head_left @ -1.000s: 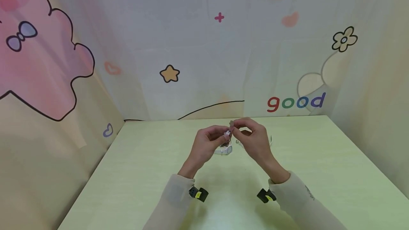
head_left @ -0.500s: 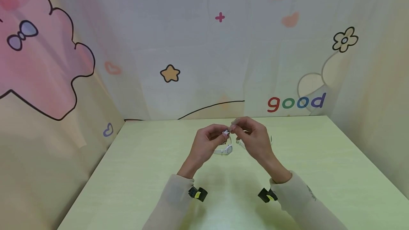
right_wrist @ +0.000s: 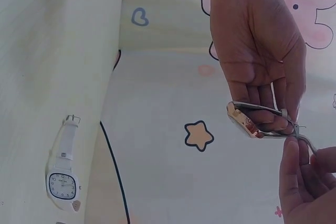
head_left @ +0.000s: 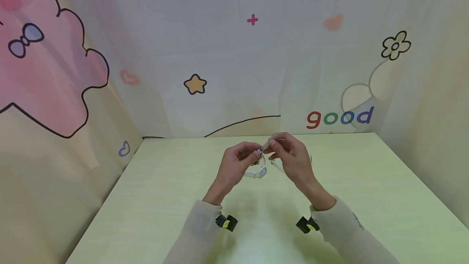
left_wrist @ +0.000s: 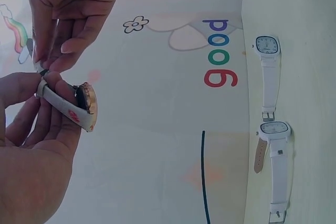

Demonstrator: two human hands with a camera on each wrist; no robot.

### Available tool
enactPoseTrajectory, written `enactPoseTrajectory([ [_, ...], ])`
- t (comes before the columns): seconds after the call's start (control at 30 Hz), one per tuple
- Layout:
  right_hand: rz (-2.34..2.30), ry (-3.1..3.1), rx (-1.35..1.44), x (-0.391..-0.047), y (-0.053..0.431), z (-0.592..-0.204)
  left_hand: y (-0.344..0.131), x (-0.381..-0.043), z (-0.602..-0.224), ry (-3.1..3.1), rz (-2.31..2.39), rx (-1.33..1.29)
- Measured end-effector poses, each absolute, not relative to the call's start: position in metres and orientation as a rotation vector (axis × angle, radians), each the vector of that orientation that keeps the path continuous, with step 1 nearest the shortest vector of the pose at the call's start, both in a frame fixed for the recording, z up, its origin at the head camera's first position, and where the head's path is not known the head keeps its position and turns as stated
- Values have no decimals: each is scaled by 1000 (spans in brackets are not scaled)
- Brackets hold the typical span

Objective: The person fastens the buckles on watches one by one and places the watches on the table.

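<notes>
Above the table, my left hand point(head_left: 234, 166) holds a wristwatch with a rose-gold case point(left_wrist: 91, 103) and a whitish strap point(left_wrist: 65, 109) bearing a red mark. In the right wrist view, the strap loops round the left fingers point(right_wrist: 265, 119). The strap's free end point(right_wrist: 308, 141) passes through the metal buckle point(right_wrist: 297, 128) and sticks out towards my right hand point(head_left: 291, 158), which pinches it. Left thumb and fingers pinch the strap close to the buckle. In the head view the hands mostly hide the case.
Two white square-faced watches lie on the table: one point(left_wrist: 268, 45) farther right, another point(left_wrist: 274, 128) nearer the left hand, its brown strap underside point(left_wrist: 260, 156) showing. The pale green table point(head_left: 165, 215) meets a printed curtain point(head_left: 227, 52) behind the hands.
My right fingers have shifted slightly right and up, and the strap end, upright before, now slants up to the right along them. My left hand has barely moved.
</notes>
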State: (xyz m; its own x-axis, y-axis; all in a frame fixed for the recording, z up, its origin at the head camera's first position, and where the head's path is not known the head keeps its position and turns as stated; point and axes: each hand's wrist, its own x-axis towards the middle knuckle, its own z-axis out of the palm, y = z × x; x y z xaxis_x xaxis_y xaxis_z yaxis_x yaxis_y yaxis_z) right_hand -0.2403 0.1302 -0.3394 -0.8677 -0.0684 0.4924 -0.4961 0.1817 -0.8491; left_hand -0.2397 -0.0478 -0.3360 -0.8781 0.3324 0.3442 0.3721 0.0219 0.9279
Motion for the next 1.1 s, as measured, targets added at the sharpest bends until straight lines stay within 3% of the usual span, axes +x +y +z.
enactPoseTrajectory([
  [1.1, 1651, -2165, 582, -237, 132, -343, -44, -239, -338, -2172, -2072, -678],
])
